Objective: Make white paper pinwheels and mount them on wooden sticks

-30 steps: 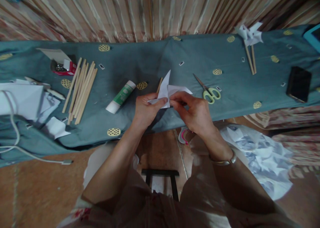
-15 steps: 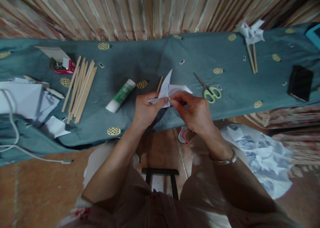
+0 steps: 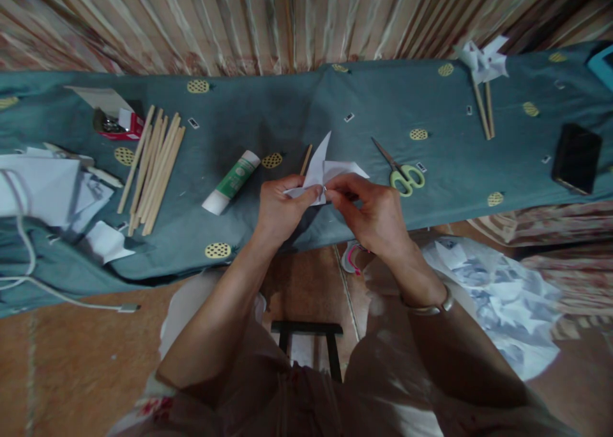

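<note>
My left hand (image 3: 281,210) is closed on a white paper pinwheel (image 3: 317,166), its thumb pressing near the middle. Two pointed blades stick out, one upward and one to the right. At the pinwheel's centre, my right hand (image 3: 371,210) pinches a small shiny metal pin (image 3: 324,190); most of it is hidden by the fingertips. Behind the paper a thin wooden stick (image 3: 306,160) shows in part. A green and white glue stick (image 3: 232,183) lies left of my hands, and scissors with light green handles (image 3: 406,178) lie to the right.
Several wooden sticks (image 3: 154,175) lie at the left by an open red box (image 3: 119,125) of small metal pieces. White paper sheets (image 3: 41,188) and a cable (image 3: 29,258) are further left. Finished-looking pinwheels (image 3: 486,63), a black phone (image 3: 577,158) and a bag of paper (image 3: 498,303) are right.
Hardly anything differs. Both hands keep the same hold on the pinwheel, and the view has shifted very slightly.
</note>
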The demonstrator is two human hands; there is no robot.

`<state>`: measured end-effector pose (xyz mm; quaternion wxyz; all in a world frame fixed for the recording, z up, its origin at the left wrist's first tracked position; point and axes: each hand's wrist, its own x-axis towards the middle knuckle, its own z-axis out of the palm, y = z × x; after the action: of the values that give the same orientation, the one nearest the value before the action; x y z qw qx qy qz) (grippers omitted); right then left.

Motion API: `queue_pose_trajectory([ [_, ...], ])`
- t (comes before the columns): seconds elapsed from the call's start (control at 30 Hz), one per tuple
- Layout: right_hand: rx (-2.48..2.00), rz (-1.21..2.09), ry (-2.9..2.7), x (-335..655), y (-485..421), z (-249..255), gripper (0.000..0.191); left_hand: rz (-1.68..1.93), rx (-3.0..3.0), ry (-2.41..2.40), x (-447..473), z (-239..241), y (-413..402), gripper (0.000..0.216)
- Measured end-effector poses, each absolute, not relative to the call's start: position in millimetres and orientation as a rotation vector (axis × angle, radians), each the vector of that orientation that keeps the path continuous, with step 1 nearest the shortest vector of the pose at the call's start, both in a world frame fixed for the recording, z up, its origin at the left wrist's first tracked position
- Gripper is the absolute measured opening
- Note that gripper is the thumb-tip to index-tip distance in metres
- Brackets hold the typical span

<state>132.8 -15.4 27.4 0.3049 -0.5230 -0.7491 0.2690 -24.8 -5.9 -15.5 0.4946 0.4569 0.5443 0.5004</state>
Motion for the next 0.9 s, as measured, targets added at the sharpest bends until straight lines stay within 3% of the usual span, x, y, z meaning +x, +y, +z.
queue_pose_trajectory([
  [0.9, -1.402, 0.740, -1.978, 132.9, -15.7, 28.7, 0.015, 1.154, 1.147, 1.381, -25.3, -11.2, -7.5, 0.022],
])
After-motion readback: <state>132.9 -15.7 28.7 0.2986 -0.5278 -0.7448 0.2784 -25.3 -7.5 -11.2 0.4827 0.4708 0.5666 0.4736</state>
